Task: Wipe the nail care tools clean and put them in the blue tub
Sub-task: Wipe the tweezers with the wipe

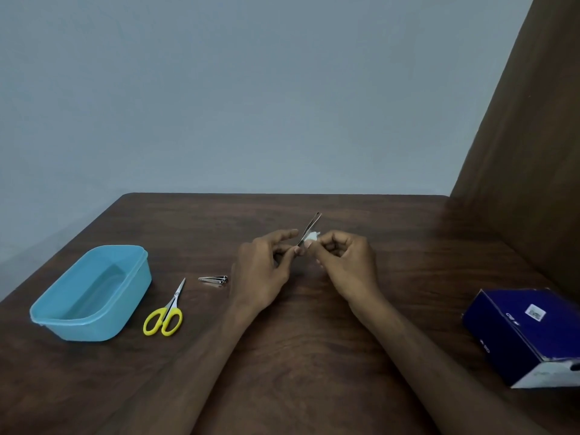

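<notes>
we find the left hand (262, 265) pinching the near end of a slim metal tweezers (310, 229) between thumb and fingers, with the index finger extended loosely. the right hand (340, 260) has its fingers curled around a small white wad of wiping material (312, 236), cotton or tissue, we cannot tell which, and presses it against the tweezers' shaft just above the left hand's grip. both hands are held above the dark wood-grain table (298, 356), near its middle.

the tweezers' long axis runs from the left fingertips up and away toward the far right, tip pointing away from the person. we judge the wiping step to be in hand on this first tool, and the stroke to follow that axis, from grip toward tip.

the light blue rectangular plastic tub (94, 293) stands well apart to the left, with nothing visible inside. it lies on the left hand's side, and that hand is plainly the nearer one; since it already holds the tweezers, we judge that the deposit falls to it, by a sweep leftward and toward the person.

between tub and hands lie two tools not yet handled: small yellow-handled scissors (166, 312) just beside the tub, blades pointing away, and a silver metal nail clipper (214, 279) near the left wrist, lying crosswise. a dark blue cardboard box (524, 334) sits at the right edge.

we judge the task to be at an early stage.
</notes>
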Demonstrator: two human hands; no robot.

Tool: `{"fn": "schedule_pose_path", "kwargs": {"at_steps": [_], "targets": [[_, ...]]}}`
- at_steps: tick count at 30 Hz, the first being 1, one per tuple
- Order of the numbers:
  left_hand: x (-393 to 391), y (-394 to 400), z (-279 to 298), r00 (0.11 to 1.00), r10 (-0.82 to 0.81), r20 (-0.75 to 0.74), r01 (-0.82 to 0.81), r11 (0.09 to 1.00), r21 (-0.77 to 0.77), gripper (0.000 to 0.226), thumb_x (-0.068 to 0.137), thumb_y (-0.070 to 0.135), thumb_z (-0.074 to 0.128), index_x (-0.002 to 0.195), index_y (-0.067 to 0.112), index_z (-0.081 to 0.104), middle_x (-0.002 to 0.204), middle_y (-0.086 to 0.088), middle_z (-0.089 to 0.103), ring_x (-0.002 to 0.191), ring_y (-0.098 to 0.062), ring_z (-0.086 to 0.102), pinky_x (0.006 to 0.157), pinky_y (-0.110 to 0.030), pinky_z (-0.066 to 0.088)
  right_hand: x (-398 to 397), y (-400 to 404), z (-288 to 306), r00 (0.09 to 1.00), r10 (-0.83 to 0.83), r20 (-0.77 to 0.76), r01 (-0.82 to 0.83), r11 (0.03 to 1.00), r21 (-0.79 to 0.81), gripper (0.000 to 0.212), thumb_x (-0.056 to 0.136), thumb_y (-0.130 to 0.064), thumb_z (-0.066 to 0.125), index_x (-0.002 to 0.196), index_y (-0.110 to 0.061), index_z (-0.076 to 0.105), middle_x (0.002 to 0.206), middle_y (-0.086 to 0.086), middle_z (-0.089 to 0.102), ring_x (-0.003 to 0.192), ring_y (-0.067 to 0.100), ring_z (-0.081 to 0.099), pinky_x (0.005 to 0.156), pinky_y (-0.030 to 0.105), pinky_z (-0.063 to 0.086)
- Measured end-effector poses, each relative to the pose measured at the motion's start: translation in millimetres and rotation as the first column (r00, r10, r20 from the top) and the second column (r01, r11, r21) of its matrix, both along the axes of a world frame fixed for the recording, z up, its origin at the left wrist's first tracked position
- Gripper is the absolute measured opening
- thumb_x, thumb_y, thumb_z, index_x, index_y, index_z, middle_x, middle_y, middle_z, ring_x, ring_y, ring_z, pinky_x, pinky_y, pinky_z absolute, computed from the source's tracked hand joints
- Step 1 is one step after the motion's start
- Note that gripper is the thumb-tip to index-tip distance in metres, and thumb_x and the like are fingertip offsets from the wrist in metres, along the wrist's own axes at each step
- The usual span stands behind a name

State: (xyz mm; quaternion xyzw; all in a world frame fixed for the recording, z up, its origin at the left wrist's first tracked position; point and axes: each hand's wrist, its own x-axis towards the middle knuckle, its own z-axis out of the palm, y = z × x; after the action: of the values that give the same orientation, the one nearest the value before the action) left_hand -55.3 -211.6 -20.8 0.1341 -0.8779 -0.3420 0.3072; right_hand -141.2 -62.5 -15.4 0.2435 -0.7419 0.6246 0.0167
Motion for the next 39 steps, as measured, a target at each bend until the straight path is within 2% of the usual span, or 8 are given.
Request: {"fn": "schedule_pose_path", "kwargs": {"at_steps": [4,7,9,15,21,26,33,39], "targets": [[-3.8,-1.3,-1.2,1.000,-0.001,0.007,0.000,0.998,0.068,0.022,0.099,0.032,0.073,0.120,0.039,0.076,0.085,0.039,0.074,0.071,0.004,0.071,0.073,-0.027,0.060,-9.3,6.0,1.1,0.993,-0.105,0.060,0.114,0.976,-0.184,0.019,0.090,-0.028,0.085,0.075,-0.021,0.076,0.069,-0.001,0.074,0.063,0.010,0.067,0.074,0.049,0.061],[-4.2,-1.1,-0.5,0.999,-0.036,-0.021,0.038,0.993,0.111,0.017,0.100,0.027,0.073,0.109,0.040,0.076,0.085,0.036,0.076,0.074,-0.010,0.075,0.070,-0.023,0.057,-10.9,7.5,-0.4,0.989,-0.117,0.092,0.132,0.973,-0.191,0.015,0.088,-0.025,0.086,0.076,-0.021,0.077,0.074,0.002,0.077,0.069,0.011,0.069,0.079,0.055,0.062],[-4.4,-0.2,0.0,0.998,-0.042,-0.051,0.049,0.990,0.134,0.018,0.101,0.023,0.073,0.104,0.041,0.075,0.085,0.034,0.077,0.072,-0.007,0.073,0.065,-0.015,0.052,-9.8,6.3,-2.1,0.985,-0.130,0.111,0.149,0.972,-0.182,0.015,0.083,-0.022,0.089,0.075,-0.019,0.076,0.078,-0.001,0.079,0.075,0.012,0.073,0.083,0.057,0.064],[-5.6,-0.8,-0.6,0.994,-0.064,-0.094,0.081,0.979,0.188,0.015,0.102,0.019,0.072,0.115,0.027,0.077,0.087,0.029,0.079,0.082,0.015,0.070,0.069,-0.006,0.045,-9.4,4.4,-2.1,0.977,-0.114,0.183,0.146,0.974,-0.173,0.019,0.077,-0.012,0.087,0.070,-0.019,0.070,0.076,0.001,0.079,0.070,0.015,0.073,0.082,0.048,0.062],[-5.1,-0.1,0.7,0.993,-0.067,-0.095,0.084,0.980,0.181,0.015,0.102,0.020,0.072,0.114,0.028,0.076,0.086,0.030,0.079,0.083,0.013,0.071,0.069,-0.008,0.046,-7.2,1.9,-1.2,0.976,-0.014,0.219,0.066,0.971,-0.231,0.034,0.085,0.004,0.078,0.105,-0.024,0.075,0.077,0.008,0.079,0.068,0.020,0.074,0.079,0.045,0.062],[-4.7,0.6,1.9,0.992,-0.071,-0.100,0.088,0.979,0.184,0.015,0.101,0.020,0.072,0.114,0.028,0.076,0.086,0.028,0.079,0.085,0.011,0.072,0.069,-0.008,0.047,-5.5,0.4,-2.1,0.981,-0.017,0.194,0.067,0.965,-0.254,0.010,0.092,-0.004,0.079,0.096,-0.014,0.081,0.087,0.004,0.083,0.076,0.017,0.078,0.074,0.036,0.062],[-4.4,1.9,2.8,0.992,-0.075,-0.105,0.094,0.978,0.187,0.015,0.102,0.019,0.072,0.112,0.030,0.074,0.085,0.029,0.079,0.086,0.011,0.073,0.069,-0.007,0.047,-7.7,2.3,-2.2,0.979,-0.042,0.200,0.091,0.966,-0.243,0.022,0.091,-0.010,0.083,0.110,-0.018,0.075,0.082,0.005,0.082,0.072,0.016,0.077,0.082,0.039,0.065],[-4.3,1.7,3.2,0.990,-0.110,-0.090,0.129,0.964,0.233,0.015,0.102,0.021,0.072,0.116,0.028,0.074,0.087,0.027,0.080,0.086,0.011,0.071,0.067,-0.007,0.044,-6.0,3.6,-0.2,0.977,-0.061,0.204,0.107,0.969,-0.221,0.010,0.090,-0.007,0.082,0.090,-0.017,0.081,0.083,0.002,0.082,0.072,0.016,0.077,0.079,0.040,0.066]]}}
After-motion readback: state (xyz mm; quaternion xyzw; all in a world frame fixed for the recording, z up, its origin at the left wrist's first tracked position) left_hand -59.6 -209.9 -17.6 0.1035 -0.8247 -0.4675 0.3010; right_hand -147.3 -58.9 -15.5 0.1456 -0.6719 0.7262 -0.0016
